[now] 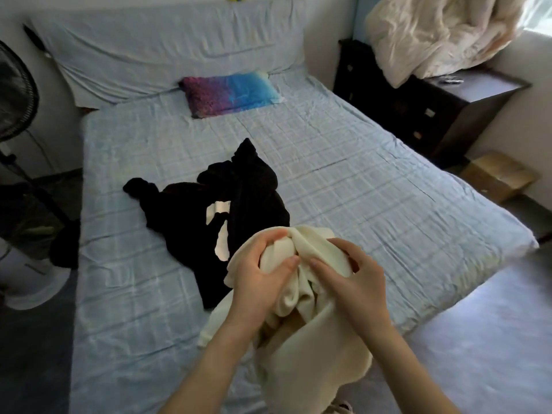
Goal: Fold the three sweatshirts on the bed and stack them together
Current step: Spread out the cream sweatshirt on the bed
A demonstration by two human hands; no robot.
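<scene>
Nearest the camera, a cream sweatshirt is held bunched above the near edge of the bed, with its lower part hanging down toward the floor. It is gripped by both hands at its upper end. The left hand is curled round a gathered fold of the cloth, with the thumb pressed on the near side. The right hand is closed on the neighbouring fold, which is pinched between the thumb and the bent fingers. The two hands are set just beside each other, thumbs nearly touching.

Just behind the hands, a heap of black sweatshirt fabric is spread unfolded on the checked blue sheet, left of the bed's middle. A white print is seen on it. Whether the heap is made of one garment or two cannot be told.

Farther back, a pillow in purple and blue is laid at the head of the bed, against a headboard covered in pale blue cloth.

To the right of the bed, a dark dresser is draped with a cream blanket, and a cardboard box is set on the floor near it. At the left edge, a black fan is partly seen.
</scene>
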